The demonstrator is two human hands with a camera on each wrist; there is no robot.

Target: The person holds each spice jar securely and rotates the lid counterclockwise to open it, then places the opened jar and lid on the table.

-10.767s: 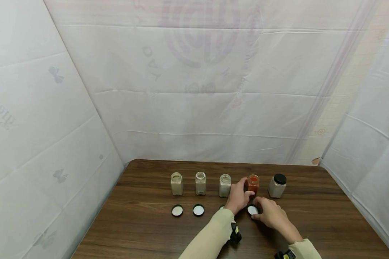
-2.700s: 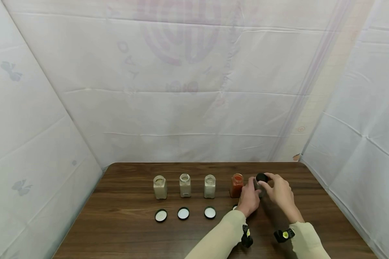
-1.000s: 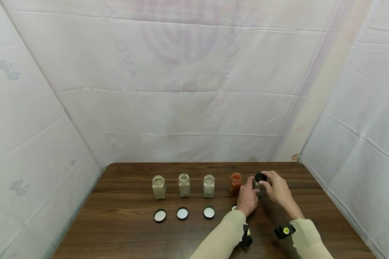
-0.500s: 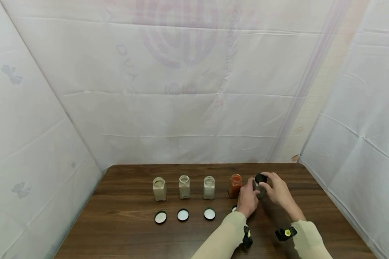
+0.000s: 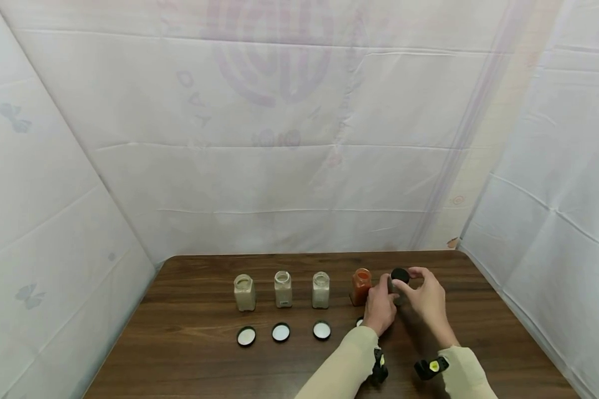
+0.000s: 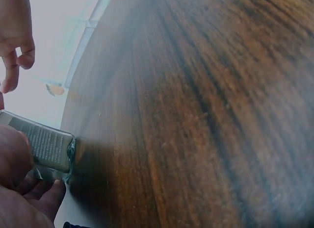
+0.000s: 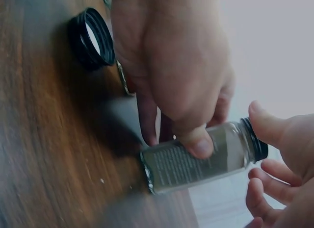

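Note:
My left hand [image 5: 379, 307] grips a small glass spice jar [image 7: 171, 171] at the right end of a row. In the right wrist view its thumb lies across the printed label, and pale contents show inside. A black screw lid [image 5: 400, 274] sits on the jar's mouth. My right hand [image 5: 429, 302] holds around this lid, thumb on one side and fingers curled loosely on the other. Just left of my left hand stands an uncapped jar of red-orange spice [image 5: 361, 286]. Its upturned lid [image 7: 91, 41] lies close by, partly hidden behind the left hand in the head view.
Further left stand three uncapped jars with pale contents: one jar [image 5: 244, 295], a second jar [image 5: 283, 290] and a third jar [image 5: 321, 291]. In front of each lies an upturned lid [image 5: 280, 332]. White cloth walls [image 5: 279, 183] enclose the brown wooden table [image 5: 204, 354].
Earlier both hands were at the red-orange jar, its lid being set on the table; they have since moved right to the last jar. Lately the right hand has turned slightly, its fingers loosening around the lid.

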